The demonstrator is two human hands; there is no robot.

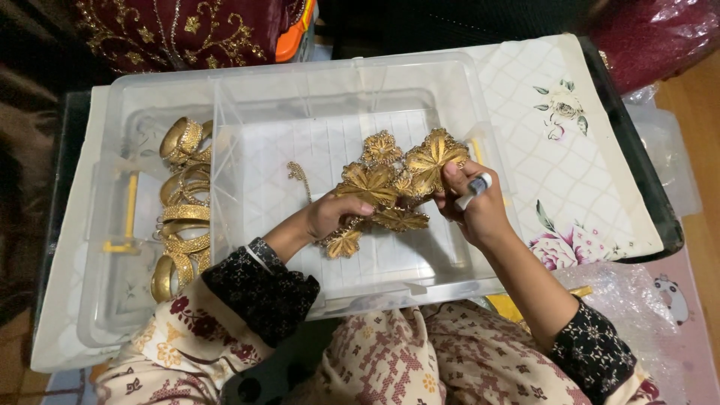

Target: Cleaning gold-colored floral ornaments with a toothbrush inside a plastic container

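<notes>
Surface: I worked over a low table (600, 150) covered with a white quilted cloth printed with roses; wooden floor showed at the right edge.
Surroundings: a maroon embroidered fabric (172, 26) lay beyond the table, and crinkled clear plastic wrap (622, 292) lay by my right knee.
Outer bin: a clear plastic bin (120, 225) with yellow latches sat on the cloth.
Inner tray: a clear tray (337, 97) rested across the bin, on its right part.
Bangles: a stack of gold bangles (184, 217) filled the bin's left part, well apart from both hands.
Ornament: a gold leaf-and-flower ornament (390, 180), embossed and thin like stamped metal, was held above the tray between my hands; a fine chain (300, 176) hung from its left side.
Left hand: my left hand (330, 214) was curled closed around the ornament's lower left leaves.
Right hand: my right hand (480, 214) pinched the ornament's upper right flower with the thumb and also gripped a small white tube with a dark cap (474, 190).
</notes>
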